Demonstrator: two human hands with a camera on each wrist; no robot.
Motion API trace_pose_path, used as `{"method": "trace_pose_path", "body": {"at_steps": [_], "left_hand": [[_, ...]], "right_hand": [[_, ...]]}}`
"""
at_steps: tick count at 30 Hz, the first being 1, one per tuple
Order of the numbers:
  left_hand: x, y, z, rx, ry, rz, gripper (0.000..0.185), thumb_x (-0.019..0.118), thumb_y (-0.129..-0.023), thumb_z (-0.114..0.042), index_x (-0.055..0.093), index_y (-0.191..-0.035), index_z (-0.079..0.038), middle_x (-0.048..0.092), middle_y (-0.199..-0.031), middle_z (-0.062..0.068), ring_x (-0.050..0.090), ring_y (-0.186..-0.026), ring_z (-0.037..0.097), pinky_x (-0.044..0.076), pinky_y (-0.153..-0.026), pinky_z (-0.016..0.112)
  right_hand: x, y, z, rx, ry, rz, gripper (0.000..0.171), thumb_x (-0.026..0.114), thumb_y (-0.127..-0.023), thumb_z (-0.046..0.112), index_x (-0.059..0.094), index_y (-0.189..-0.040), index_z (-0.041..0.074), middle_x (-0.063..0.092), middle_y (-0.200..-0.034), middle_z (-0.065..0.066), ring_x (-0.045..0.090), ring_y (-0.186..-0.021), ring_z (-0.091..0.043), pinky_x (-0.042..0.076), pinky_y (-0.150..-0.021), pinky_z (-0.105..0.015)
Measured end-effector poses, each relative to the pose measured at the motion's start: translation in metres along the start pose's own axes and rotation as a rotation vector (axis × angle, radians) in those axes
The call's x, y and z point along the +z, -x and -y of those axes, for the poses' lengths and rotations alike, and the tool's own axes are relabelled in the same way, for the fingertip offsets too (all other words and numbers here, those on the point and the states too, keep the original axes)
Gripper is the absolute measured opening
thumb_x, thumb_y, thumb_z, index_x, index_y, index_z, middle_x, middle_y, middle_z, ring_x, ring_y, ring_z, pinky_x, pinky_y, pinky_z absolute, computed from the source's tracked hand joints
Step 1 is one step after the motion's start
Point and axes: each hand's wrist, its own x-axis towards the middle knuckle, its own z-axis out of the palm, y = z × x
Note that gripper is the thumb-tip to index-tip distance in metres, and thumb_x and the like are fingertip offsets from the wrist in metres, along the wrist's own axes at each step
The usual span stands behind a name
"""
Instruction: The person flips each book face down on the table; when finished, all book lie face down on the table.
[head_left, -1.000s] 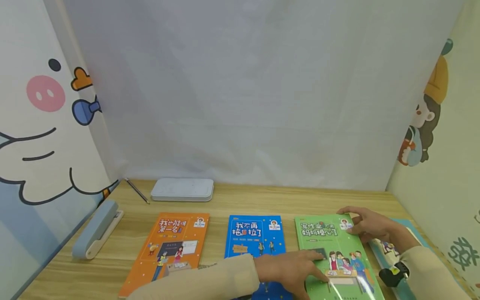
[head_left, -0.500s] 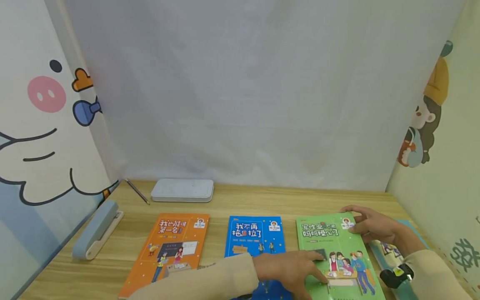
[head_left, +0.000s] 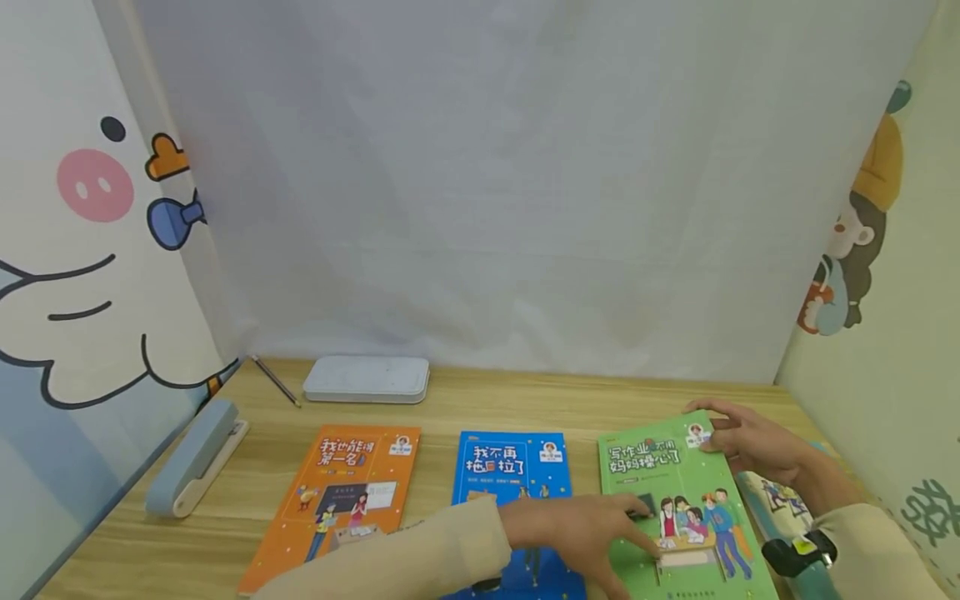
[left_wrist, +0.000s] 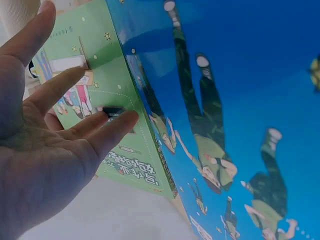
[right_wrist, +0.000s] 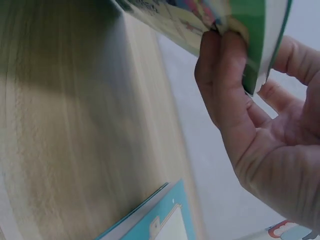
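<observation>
A green picture-covered book (head_left: 678, 492) lies at the right of the table, its far right corner raised. My right hand (head_left: 757, 446) grips that corner; in the right wrist view its fingers curl under the book (right_wrist: 254, 40) while the thumb lies on the other side. Fingers spread and fairly straight, my left hand (head_left: 577, 529) reaches over the near left part of the green cover. The left wrist view shows those fingers (left_wrist: 112, 135) in front of the cover. Under the left forearm is a blue book (head_left: 517, 467), partly hidden by hand and sleeve.
An orange book (head_left: 348, 471) lies left of the blue one. A teal-edged book (head_left: 780, 500) sits under the right wrist. Farther back are a pale pencil case (head_left: 366, 380) and a pencil (head_left: 276, 382); a blue-grey stapler (head_left: 197, 458) stands at the left edge.
The green book's far right corner has risen and the book has shifted slightly right, moving with my right hand. My left hand has stayed nearly in place.
</observation>
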Motion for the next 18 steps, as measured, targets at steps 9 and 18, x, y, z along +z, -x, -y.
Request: {"method": "trace_pose_path", "body": {"at_steps": [9,18], "left_hand": [[-0.008,0.005,-0.001,0.011,0.086,-0.094,0.064,0.073,-0.091,-0.042,0.048,-0.149,-0.030,0.043,-0.149,-0.004,0.047,-0.129,0.005,0.042,-0.102,0.018],[-0.013,0.000,-0.002,-0.002,0.035,-0.194,0.063,0.070,-0.093,-0.043,0.047,-0.150,-0.029,0.049,-0.143,-0.006,0.049,-0.124,0.002,0.043,-0.098,0.014]], "right_hand": [[0.005,-0.001,0.014,-0.100,0.005,-0.011,0.040,0.048,-0.102,0.001,0.049,-0.132,0.027,0.062,-0.115,0.002,0.068,-0.090,-0.015,0.061,-0.073,-0.041],[0.006,0.004,0.033,-0.157,0.040,-0.047,0.041,0.045,-0.103,-0.001,0.048,-0.133,0.025,0.065,-0.116,0.005,0.071,-0.092,-0.018,0.061,-0.073,-0.042]]}}
